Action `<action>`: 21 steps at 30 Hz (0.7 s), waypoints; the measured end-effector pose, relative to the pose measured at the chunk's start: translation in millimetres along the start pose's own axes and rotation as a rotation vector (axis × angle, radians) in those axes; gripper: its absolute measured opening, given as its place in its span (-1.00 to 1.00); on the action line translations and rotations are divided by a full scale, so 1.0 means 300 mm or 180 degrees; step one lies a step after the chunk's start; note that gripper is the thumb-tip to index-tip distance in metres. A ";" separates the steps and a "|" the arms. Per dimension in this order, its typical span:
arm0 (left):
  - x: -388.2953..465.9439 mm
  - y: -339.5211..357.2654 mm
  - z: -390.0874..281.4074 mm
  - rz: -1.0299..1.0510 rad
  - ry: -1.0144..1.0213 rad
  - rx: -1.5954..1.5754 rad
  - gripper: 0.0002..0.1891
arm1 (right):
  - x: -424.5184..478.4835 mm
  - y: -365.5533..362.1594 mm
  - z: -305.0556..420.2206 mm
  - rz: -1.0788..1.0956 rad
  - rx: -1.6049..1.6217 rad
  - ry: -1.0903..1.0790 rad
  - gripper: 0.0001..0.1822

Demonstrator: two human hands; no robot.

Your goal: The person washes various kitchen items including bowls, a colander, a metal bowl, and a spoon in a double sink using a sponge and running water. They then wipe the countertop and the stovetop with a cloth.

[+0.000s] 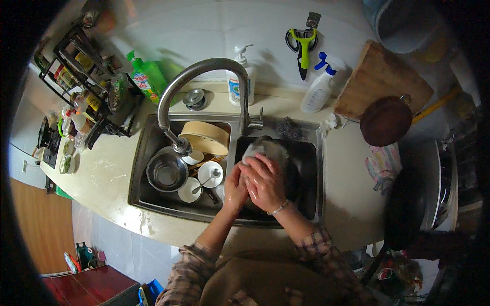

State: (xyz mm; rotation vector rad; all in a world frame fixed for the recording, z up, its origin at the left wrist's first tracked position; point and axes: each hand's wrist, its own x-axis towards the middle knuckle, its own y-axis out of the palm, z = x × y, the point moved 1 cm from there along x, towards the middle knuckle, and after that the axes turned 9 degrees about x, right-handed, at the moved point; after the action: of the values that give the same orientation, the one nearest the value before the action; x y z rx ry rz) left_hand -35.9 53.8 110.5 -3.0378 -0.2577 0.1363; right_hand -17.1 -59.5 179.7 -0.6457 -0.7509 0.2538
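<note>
Both my hands are wet and pressed together over the right basin [306, 206] of a steel double sink. My right hand [264, 183] lies across the fingers of my left hand [236, 187], with its fingertips on a whitish cloth-like thing [271, 149]. That pale thing is blurred and partly covered, so its exact kind is unclear. The left fingers are mostly hidden. Behind the hands, a dark round thing fills part of the basin. A curved steel faucet [203, 63] points its spout into the left basin.
In the left basin sit a steel bowl [167, 169], a cream strainer [206, 135], white bowls [210, 174], a spoon [208, 180] and chopsticks. Behind the sink stand a green pump bottle [147, 80], a white pump bottle [241, 84] and a spray bottle [317, 91]. A cutting board [383, 80] leans right.
</note>
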 end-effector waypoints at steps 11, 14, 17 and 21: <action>-0.044 -0.010 0.005 -0.0457 -0.0144 -0.0291 -0.60 | -0.153 0.077 -0.589 -0.1173 0.1689 0.2555 -0.64; -0.042 -0.037 0.072 -0.0604 -0.0275 -0.0710 -0.62 | -0.400 0.169 -0.619 -0.1523 0.1386 0.3553 -0.54; -0.044 -0.034 0.046 -0.0727 -0.0305 -0.0926 -0.63 | -0.524 0.219 -0.531 -0.1082 0.0839 0.4118 -0.55; -0.046 -0.070 0.034 -0.0647 -0.0215 -0.0131 -0.62 | -0.539 0.217 -0.303 -0.1023 -0.0559 0.2911 -0.72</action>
State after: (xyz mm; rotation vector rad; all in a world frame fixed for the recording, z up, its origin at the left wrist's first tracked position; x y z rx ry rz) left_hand -53.8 73.0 103.6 -3.0272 -0.5784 0.2212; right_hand -68.0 -120.0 -0.3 -0.7064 0.0172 -0.3978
